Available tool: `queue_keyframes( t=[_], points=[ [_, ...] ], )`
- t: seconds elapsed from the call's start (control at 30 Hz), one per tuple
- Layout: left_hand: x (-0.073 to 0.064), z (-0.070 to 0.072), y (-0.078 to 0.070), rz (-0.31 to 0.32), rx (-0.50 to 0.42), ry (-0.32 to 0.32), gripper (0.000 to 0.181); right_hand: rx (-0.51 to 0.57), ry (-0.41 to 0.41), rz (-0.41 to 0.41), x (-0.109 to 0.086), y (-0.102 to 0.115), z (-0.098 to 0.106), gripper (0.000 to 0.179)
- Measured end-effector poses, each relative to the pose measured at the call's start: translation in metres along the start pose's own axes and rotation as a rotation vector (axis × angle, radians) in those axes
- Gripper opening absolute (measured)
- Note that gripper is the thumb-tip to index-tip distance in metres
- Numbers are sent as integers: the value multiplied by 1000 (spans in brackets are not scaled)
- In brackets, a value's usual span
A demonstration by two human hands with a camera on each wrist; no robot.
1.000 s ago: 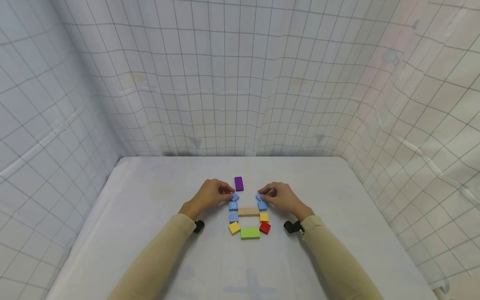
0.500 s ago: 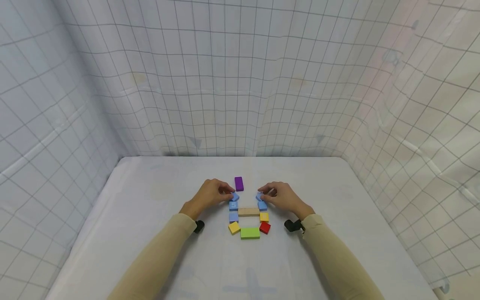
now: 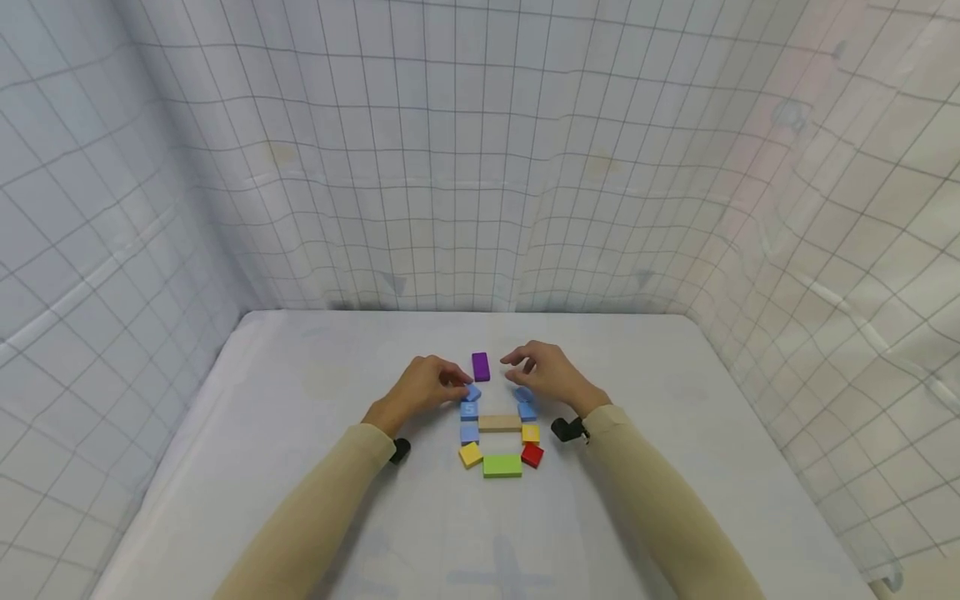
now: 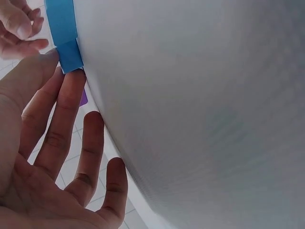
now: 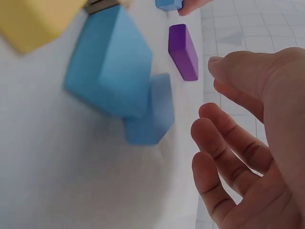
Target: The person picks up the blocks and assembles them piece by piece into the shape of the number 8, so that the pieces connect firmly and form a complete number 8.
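My left hand [image 3: 427, 385] pinches a small blue block [image 3: 472, 392] between thumb and fingertips; in the left wrist view this block [image 4: 70, 56] touches another blue one. My right hand [image 3: 551, 372] hovers with nothing in its grasp, thumb and fingers apart. Below it lies a tilted blue block [image 3: 523, 394], touching the blue block [image 3: 527, 412] nearer me. Between the two hands, a purple block [image 3: 481, 367] lies at the far end, apart from the others; the right wrist view shows it [image 5: 183, 52] left of the right thumb.
A natural wood bar [image 3: 499, 424] spans between two columns of blocks. Nearer me sit a blue block [image 3: 469, 433], two yellow blocks [image 3: 470, 455], a red block [image 3: 532, 455] and a lime green block [image 3: 502, 467]. Grid-patterned curtains surround the white table [image 3: 337, 517].
My right hand has let go of its blue block and moved away from me and slightly left, towards the purple block. The left hand keeps its pinch in place.
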State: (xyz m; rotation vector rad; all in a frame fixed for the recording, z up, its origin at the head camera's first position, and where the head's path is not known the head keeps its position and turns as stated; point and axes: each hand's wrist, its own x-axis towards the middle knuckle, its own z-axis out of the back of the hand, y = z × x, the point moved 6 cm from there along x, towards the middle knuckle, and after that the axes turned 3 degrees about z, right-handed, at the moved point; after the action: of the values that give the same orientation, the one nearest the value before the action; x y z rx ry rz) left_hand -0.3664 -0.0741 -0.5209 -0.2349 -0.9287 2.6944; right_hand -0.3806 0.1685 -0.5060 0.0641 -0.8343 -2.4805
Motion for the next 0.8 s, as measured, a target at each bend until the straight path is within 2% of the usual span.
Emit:
queue_keyframes(
  t=[0.2, 0.4, 0.5, 0.6, 0.73, 0.8],
  points=[
    [0, 0, 0, -12, 7, 5, 23, -21, 49, 5, 21, 13, -9, 32],
    [2, 0, 2, -48, -3, -4, 23, -12, 92, -15, 31, 22, -19, 36],
    [14, -9, 17, -84, 0, -16, 22, -10, 106, -18, 35, 25, -23, 38],
    [18, -11, 21, -97, -9, -4, 22, -23, 118, -16, 37, 27, -25, 39],
    [12, -6, 12, -88, -18, 9, 22, -54, 128, -13, 42, 24, -30, 37],
    [12, -6, 13, -101, -9, -5, 21, -70, 132, -13, 44, 23, -32, 36]
  ],
)
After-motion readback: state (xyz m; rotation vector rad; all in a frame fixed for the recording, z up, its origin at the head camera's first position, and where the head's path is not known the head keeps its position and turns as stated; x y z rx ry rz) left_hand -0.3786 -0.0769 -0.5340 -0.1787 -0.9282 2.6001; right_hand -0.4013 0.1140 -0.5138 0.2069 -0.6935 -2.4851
